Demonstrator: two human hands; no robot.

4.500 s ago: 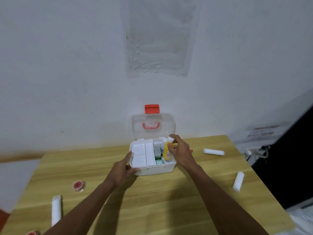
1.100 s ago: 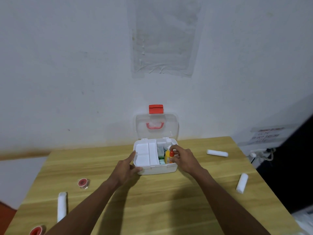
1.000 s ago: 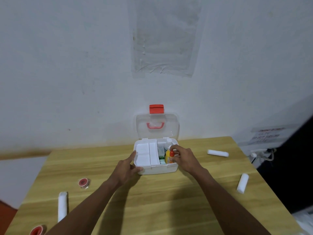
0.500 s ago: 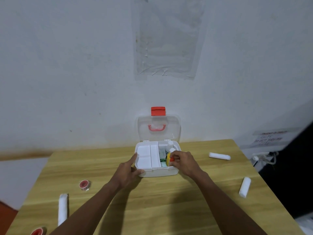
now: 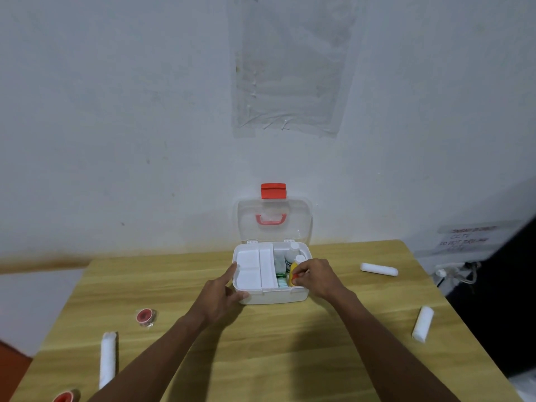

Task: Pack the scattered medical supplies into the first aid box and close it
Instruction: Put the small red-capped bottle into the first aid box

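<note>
At the far middle of the wooden bench (image 5: 290, 358), a white first aid box (image 5: 271, 297) stands with its clear lid (image 5: 298, 224) raised upright, and the left hand (image 5: 220, 297) clasps its 7 o'clock corner between thumb and forefinger. The right hand (image 5: 317, 278) has its fingers (image 5: 301, 276) pinched on a red-capped yellow bottle (image 5: 293, 269) inside the box's right compartment. Well apart from the box, white gauze rolls (image 5: 378, 269) (image 5: 422, 328) (image 5: 107, 358) lie at 3, 4 and 8 o'clock, red tape rolls (image 5: 146, 316) (image 5: 64, 397) at 8 and 7 o'clock.

Illumination even, diffuse, moderately bright; source out of frame. Soft-edged shadows on the table (image 5: 269, 367) under the left hand (image 5: 220, 297) and the right forearm (image 5: 377, 343); wall (image 5: 116, 111) renders flat blue-grey. Wide-angle bowing toward the frame edges, general softness, lettering on the notice (image 5: 464, 240) at far right smeared.
</note>
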